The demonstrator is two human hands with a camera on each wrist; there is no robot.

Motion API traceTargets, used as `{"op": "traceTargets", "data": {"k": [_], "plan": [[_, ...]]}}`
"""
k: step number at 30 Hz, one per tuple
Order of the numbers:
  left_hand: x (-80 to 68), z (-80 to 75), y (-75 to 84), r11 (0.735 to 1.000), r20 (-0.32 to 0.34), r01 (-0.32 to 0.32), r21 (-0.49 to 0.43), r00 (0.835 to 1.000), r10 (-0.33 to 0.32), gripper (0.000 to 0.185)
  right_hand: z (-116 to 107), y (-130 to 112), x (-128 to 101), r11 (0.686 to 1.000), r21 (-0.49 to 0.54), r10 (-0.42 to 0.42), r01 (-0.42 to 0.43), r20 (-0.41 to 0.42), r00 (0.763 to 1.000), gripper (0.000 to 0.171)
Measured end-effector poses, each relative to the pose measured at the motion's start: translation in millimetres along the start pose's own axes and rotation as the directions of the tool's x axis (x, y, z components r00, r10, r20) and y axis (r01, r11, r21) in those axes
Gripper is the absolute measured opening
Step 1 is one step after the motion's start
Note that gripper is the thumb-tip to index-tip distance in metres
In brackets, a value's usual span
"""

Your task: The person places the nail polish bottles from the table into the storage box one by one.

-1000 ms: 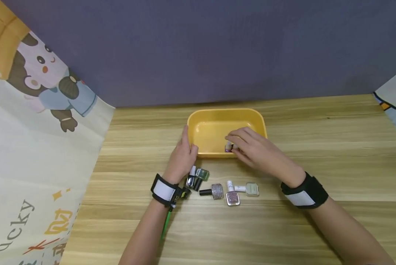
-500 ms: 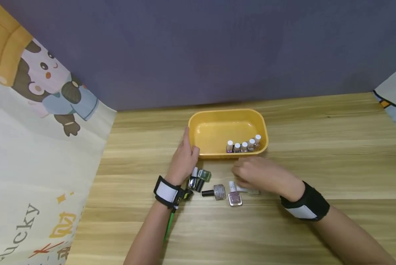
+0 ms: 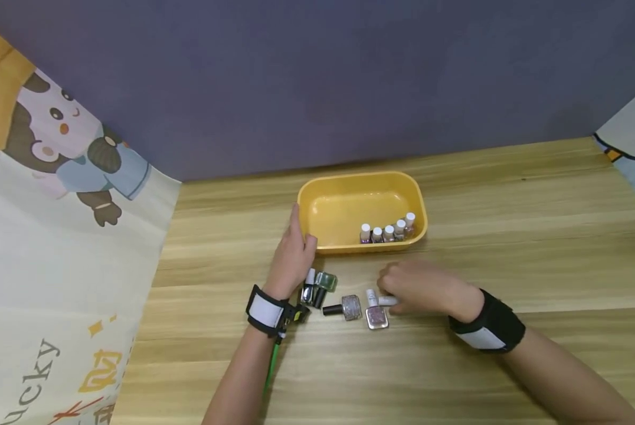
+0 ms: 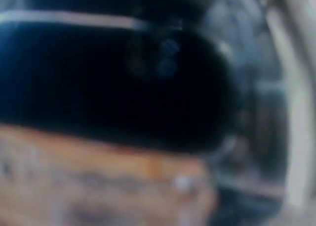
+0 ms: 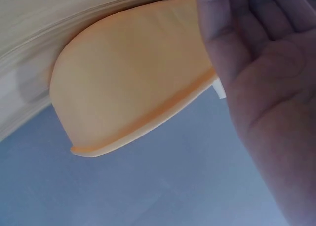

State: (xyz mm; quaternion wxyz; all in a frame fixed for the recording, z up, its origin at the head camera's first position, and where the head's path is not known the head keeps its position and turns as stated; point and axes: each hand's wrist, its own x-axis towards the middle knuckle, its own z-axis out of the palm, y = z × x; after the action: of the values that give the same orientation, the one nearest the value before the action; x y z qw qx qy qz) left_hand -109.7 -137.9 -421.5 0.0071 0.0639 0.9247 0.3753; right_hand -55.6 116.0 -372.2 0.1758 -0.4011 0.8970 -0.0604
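White-capped and lying crosswise, the bottle [image 3: 388, 301] is tucked at my right hand [image 3: 426, 288], well nearer to it than to my left hand [image 3: 291, 260], cap pointing leftward, body hidden. Those right fingers look bent but blurred, so I can't tell whether they grip it; my left lays a straight forefinger against the yellow tray [image 3: 360, 182], thumb apart, the tray sitting just beyond my right.

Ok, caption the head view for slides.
Left hand touching a yellow tray of five bottles; right hand at another bottle.
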Motion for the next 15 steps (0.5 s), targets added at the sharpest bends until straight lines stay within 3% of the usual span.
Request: {"op": "traceTargets", "data": {"k": [9, 15], "plan": [[-0.1, 0.7, 3.3, 0.999, -0.011, -0.015, -0.048, 1.000, 0.015, 0.076, -3.9, 5.4, -4.6, 0.998, 0.062, 0.009, -0.010, 0.015, 1.000, 0.027], [-0.5, -0.4, 2.1, 1.000, 0.001, 0.005, -0.030, 1.000, -0.005, 0.078, 1.7, 8.6, -2.2, 0.997, 0.076, -0.008, 0.008, 0.004, 1.000, 0.030]]}}
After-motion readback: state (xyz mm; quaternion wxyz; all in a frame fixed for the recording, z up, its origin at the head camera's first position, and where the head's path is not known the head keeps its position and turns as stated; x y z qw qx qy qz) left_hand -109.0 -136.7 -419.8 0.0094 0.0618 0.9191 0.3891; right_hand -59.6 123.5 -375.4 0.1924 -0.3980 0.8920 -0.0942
